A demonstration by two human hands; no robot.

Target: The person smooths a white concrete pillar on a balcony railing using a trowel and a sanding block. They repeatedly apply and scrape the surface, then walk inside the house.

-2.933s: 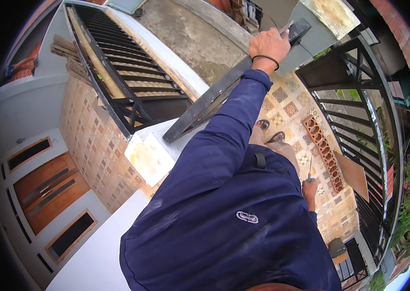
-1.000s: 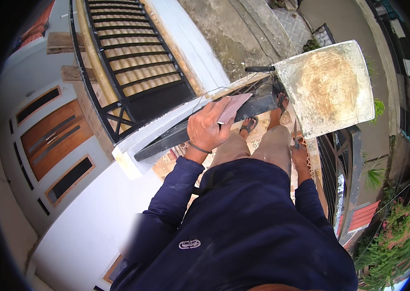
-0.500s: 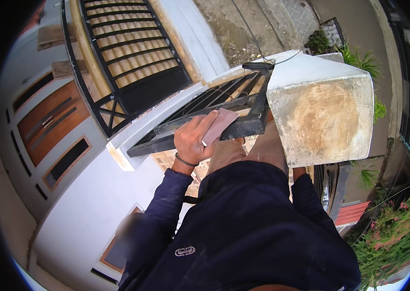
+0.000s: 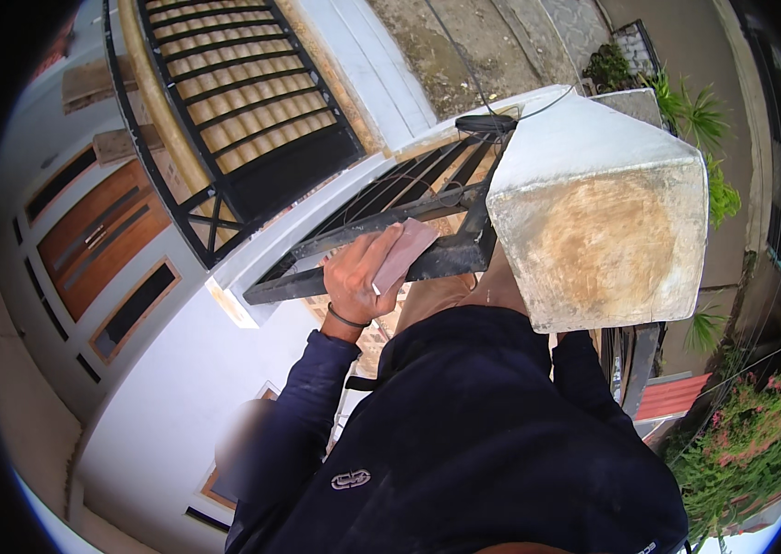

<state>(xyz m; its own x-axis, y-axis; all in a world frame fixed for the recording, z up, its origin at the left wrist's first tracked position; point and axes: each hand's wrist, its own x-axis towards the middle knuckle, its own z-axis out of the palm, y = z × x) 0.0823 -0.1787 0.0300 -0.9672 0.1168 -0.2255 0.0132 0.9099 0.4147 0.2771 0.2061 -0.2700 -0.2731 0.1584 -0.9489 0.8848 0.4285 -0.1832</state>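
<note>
My left hand (image 4: 360, 275) is closed around a folded piece of brownish-pink sandpaper (image 4: 405, 254). It rests on the upper bar of a black metal railing (image 4: 450, 259), with the fingers over the far side and the sandpaper against the bar. A dark band circles the wrist. Of my right arm only the dark sleeve (image 4: 584, 374) shows. My right hand is hidden behind the white masonry pillar (image 4: 626, 245), whose flat top is stained brown and worn.
Thin black cable runs over the railing's far corner near a dark object (image 4: 486, 123). Beyond lies a lower roof with a black slatted frame (image 4: 257, 92). At left stands a white house wall (image 4: 160, 397) with a wooden door (image 4: 100, 235). Plants (image 4: 760, 443) and a street flank the right.
The whole view has shifted a little, so the pillar and railing sit slightly farther left and lower. My left hand keeps its grip on the sandpaper, at about the same spot on the bar.
</note>
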